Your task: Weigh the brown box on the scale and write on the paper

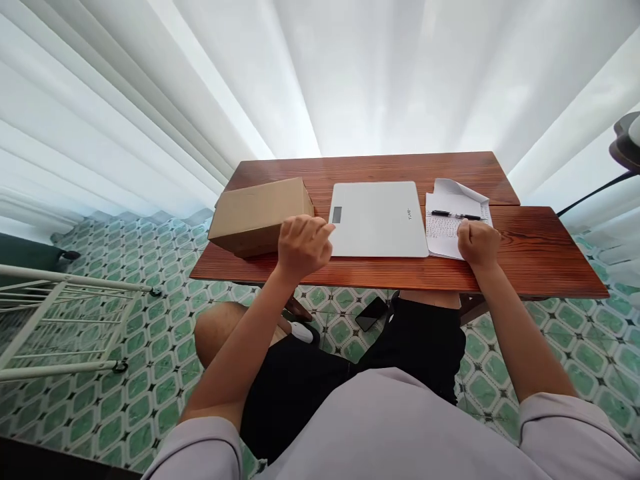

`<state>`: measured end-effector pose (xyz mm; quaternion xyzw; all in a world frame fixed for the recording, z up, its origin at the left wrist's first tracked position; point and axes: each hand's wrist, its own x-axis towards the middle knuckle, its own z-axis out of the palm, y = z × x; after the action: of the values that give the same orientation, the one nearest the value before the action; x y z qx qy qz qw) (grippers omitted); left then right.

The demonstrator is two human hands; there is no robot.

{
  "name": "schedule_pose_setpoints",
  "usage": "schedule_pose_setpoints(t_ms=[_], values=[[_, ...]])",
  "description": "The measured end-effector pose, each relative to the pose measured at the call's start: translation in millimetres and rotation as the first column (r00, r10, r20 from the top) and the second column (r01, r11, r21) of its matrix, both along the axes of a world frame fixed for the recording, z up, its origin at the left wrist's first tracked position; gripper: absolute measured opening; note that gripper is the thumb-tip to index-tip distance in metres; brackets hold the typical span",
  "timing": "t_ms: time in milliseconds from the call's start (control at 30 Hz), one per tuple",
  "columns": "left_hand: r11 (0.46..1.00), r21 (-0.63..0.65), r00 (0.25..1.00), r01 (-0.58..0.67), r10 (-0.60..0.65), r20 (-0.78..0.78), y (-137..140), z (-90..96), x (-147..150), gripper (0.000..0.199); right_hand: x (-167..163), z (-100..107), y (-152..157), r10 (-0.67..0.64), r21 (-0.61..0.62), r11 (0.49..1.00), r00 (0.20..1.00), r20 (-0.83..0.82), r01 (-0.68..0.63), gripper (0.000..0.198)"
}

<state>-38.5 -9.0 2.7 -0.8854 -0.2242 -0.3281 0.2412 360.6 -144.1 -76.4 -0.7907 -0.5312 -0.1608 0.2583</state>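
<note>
My left hand [305, 248] is in a loose fist at the table's front edge, between a brown cardboard box [260, 210] and a flat white scale [377, 220]. It overlaps the box's right front corner in view; I cannot tell whether they touch. The scale has a small grey display [337, 215] at its left. My right hand [479, 243] is closed in a fist over the right front corner of a handwritten sheet of paper [443, 230]. Nothing shows in either hand. A black pen [457, 215] lies across the paper, just beyond my right hand.
The reddish-brown wooden table [545, 253] has a stepped right end. White curtains [370, 80] hang behind it. Below, a dark phone [371, 313] lies on the green tiled floor [165, 373]. A white wire rack [65, 320] on casters stands at left.
</note>
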Motion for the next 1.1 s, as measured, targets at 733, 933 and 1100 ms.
schedule_pose_setpoints(t_ms=[733, 933, 1100], values=[[0.907, -0.291, 0.808, -0.306, 0.409, 0.424, 38, -2.9, -90, 0.023, -27, 32, -2, 0.173, 0.047, 0.979, 0.93, 0.324, -0.198, 0.034], [0.855, -0.458, 0.665, -0.245, 0.492, 0.562, 49, 16.1, -121, 0.023, -143, 77, 53, 0.285, 0.243, 0.927, 0.958, 0.041, -0.286, 0.041], [0.788, -0.541, 0.567, -0.294, 0.6, 0.565, 56, 22.3, -141, 0.026, -227, 90, 102, 0.452, 0.228, 0.892, 0.787, -0.42, -0.391, 0.037]])
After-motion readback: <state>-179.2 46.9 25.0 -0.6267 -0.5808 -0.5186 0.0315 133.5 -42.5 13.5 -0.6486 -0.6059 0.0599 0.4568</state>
